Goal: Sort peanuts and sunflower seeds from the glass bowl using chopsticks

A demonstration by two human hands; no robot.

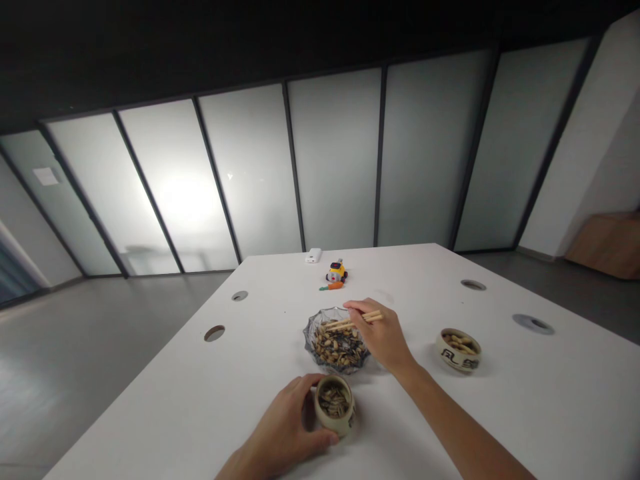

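My left hand (293, 423) is closed around the side of a small cream ceramic cup (336, 421) with sunflower seeds inside. Beyond the cup stands a clear scalloped glass bowl (309, 339) of mixed seeds and nuts, which look like sunflower seeds and peanuts. My right hand (383, 333) grips a pair of wooden chopsticks (345, 324), their tips low over the bowl's contents. Whether the tips pinch anything is too small to tell. To the right sits another cream ceramic bowl (457, 359) with dark painted characters, holding peanuts in their shells.
On the white table (400, 427), a yellow toy car (337, 272) and an orange-handled toy screwdriver (333, 286) lie behind the glass bowl. A white box-like device (313, 255) is near the far edge. Round holes, one here (215, 333), pierce the tabletop on both sides.
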